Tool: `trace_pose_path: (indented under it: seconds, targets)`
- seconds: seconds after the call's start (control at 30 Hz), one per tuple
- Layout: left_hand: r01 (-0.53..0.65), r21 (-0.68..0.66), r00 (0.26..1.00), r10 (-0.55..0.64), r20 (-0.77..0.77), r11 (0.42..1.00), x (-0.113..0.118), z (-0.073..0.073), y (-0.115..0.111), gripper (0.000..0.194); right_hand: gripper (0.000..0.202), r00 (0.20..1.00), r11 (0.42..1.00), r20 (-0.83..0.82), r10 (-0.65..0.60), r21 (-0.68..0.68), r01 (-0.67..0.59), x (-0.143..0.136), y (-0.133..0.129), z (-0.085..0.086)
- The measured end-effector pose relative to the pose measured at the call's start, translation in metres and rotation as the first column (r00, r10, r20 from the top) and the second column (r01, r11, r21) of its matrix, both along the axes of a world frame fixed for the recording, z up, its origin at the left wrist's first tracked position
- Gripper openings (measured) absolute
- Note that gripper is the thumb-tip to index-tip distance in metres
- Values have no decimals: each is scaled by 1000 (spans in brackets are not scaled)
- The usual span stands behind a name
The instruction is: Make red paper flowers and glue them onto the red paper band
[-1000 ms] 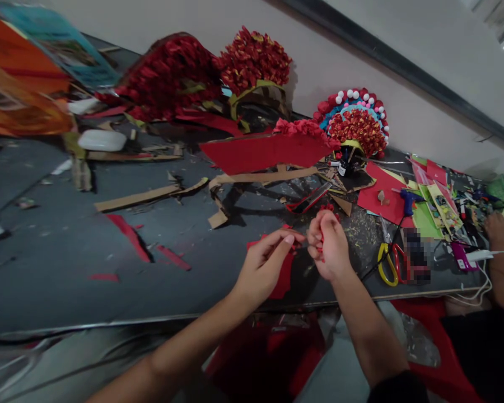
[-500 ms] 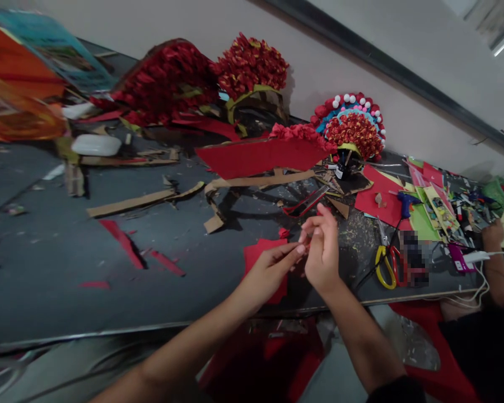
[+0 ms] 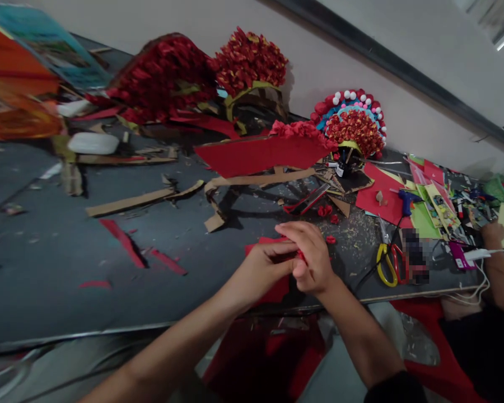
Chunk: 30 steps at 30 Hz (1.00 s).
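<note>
My left hand (image 3: 262,270) and my right hand (image 3: 313,254) meet over the table's front edge. Between them shows a small crumpled piece of red paper (image 3: 301,256), pinched by the left fingers and cupped by the right, mostly hidden. Beneath the hands lies a stack of red paper sheets (image 3: 273,291). Just past the right hand are small crumpled red paper bits (image 3: 325,210). Behind them rests a box cutter (image 3: 308,200).
Cardboard strips (image 3: 130,201) and red paper scraps (image 3: 121,242) lie to the left. At the back stand red-petalled headdresses (image 3: 252,61) and a red panel (image 3: 260,155). Scissors (image 3: 386,266) and a blue glue gun (image 3: 407,201) are on the right, near another person's hand (image 3: 493,230).
My right hand has tipped down and leftward, its fingers now folding over the left fingertips and the red paper. Crumpled red bits behind it, earlier mostly covered, are now visible.
</note>
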<state>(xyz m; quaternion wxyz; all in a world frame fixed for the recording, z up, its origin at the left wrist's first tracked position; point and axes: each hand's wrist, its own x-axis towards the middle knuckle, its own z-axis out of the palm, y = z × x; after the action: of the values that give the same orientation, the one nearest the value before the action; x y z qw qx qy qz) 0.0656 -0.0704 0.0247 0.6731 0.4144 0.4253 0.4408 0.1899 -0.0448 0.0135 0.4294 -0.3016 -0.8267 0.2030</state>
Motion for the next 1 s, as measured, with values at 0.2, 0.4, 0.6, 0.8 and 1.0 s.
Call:
trace_pose_path:
  seconds: [0.2, 0.4, 0.6, 0.8, 1.0]
  targets:
    - [-16, 65, 998, 20, -62, 998, 4, -1, -1, 15, 75, 999, 999, -31, -35, -17, 35, 0, -6, 1]
    - [-38, 135, 985, 61, -164, 990, 9, -4, -4, 21, 62, 933, 959, -355, -59, -280, -46, -5, -15, 2]
    - [0, 380, 936, 135, -326, 925, 12, -9, -7, 16, 61, 744, 793, -617, -257, -575, -203, -16, -21, -3]
    - [59, 739, 873, 323, -364, 671, 0, -16, -7, 20, 43, 625, 542, -640, -447, -750, -380, -23, -19, 6]
    - [84, 742, 721, 473, -506, 666, -4, -25, -6, 23, 33, 634, 198, -549, -544, -819, -539, -19, -7, 10]
